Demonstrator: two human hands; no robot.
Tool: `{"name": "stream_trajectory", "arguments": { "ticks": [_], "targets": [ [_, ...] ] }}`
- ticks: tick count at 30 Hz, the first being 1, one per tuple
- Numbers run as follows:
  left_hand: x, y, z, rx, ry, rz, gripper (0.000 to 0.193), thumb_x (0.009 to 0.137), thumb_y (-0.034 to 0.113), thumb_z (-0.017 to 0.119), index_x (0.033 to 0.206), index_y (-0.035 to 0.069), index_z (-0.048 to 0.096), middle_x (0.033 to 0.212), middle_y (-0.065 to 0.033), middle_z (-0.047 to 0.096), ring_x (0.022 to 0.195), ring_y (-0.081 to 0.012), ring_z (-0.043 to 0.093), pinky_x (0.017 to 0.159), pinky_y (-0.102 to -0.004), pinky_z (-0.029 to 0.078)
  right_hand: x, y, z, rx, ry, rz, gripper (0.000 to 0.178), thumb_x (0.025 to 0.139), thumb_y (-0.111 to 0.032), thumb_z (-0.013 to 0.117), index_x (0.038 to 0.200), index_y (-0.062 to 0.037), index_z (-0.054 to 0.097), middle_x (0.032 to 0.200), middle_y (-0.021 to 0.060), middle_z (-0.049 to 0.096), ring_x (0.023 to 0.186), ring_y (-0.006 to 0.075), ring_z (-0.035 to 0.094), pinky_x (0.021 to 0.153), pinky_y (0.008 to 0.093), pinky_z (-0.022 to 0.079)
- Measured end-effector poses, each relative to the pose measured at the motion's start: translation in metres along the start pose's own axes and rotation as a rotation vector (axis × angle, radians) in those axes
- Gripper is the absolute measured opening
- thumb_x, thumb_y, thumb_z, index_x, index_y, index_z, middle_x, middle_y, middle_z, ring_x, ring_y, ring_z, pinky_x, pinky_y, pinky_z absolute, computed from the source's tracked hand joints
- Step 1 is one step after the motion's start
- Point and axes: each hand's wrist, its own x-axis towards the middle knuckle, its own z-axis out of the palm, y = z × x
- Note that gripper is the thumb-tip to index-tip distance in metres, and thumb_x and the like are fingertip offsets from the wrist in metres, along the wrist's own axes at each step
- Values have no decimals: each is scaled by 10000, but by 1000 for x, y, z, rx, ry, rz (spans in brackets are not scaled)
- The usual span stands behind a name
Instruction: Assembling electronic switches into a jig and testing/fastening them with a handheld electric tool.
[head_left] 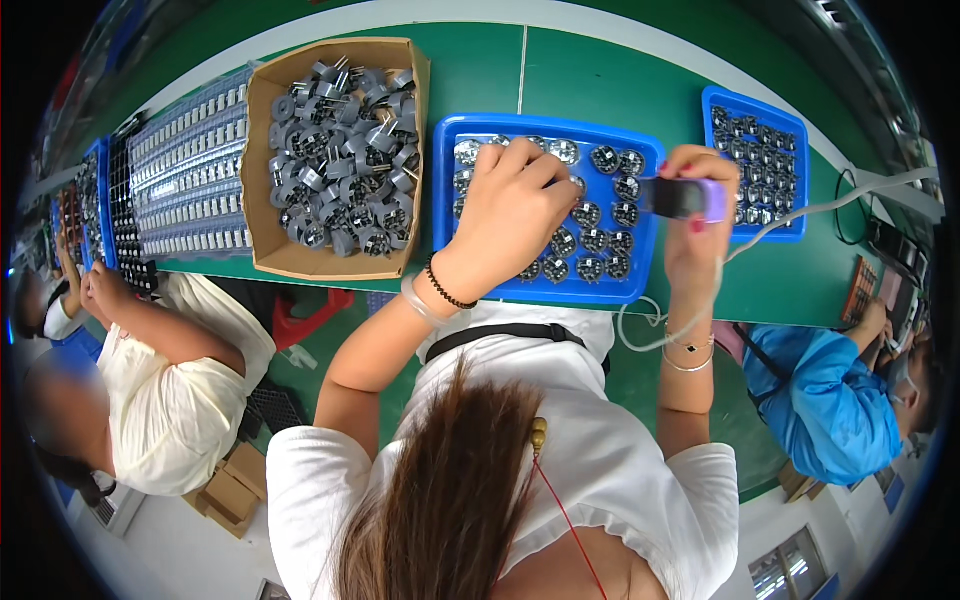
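A blue tray (440, 235) in front of me holds rows of small round electronic parts (592, 240), dark ones with pins on the right and silvery ones toward the back left. My left hand (515, 200) reaches over the tray, fingers curled down and fingertips at a part near the middle; whether it grips that part is hidden. My right hand (705, 200), slightly blurred, is closed around a purple and black handheld device (690, 199). Its dark end points left over the tray's right rim. A pale cable (765, 232) runs by my right wrist.
Left of the tray stands a cardboard box (335, 262) heaped with grey round parts with pins. Clear plastic trays (190, 170) of small parts lie beyond it. Another blue tray (770, 232) of round parts sits at the right. Co-workers (165, 390) (830, 400) sit on both sides.
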Motion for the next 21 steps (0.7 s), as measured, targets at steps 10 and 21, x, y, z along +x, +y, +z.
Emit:
{"name": "stream_trajectory", "arguments": {
  "ticks": [10, 21],
  "targets": [
    [-1, -1, 3, 11, 50, -25, 130, 696, 135, 722, 825, 121, 713, 808, 38, 632, 857, -171, 535, 759, -338, 350, -12, 27, -5, -382, -237, -118, 498, 801, -266, 733, 1096, -17, 419, 1043, 142, 474, 957, 247, 472, 876, 326, 403],
    [-1, 0, 8, 25, 48, -4, 127, 696, 147, 714, 822, 139, 709, 813, 40, 631, 873, -171, 537, 764, -340, 354, -5, 6, -10, -714, -378, -108, 463, 733, -176, 790, 1086, -6, 544, 1077, 144, 580, 1002, 234, 560, 853, 346, 470]
  ]
}}
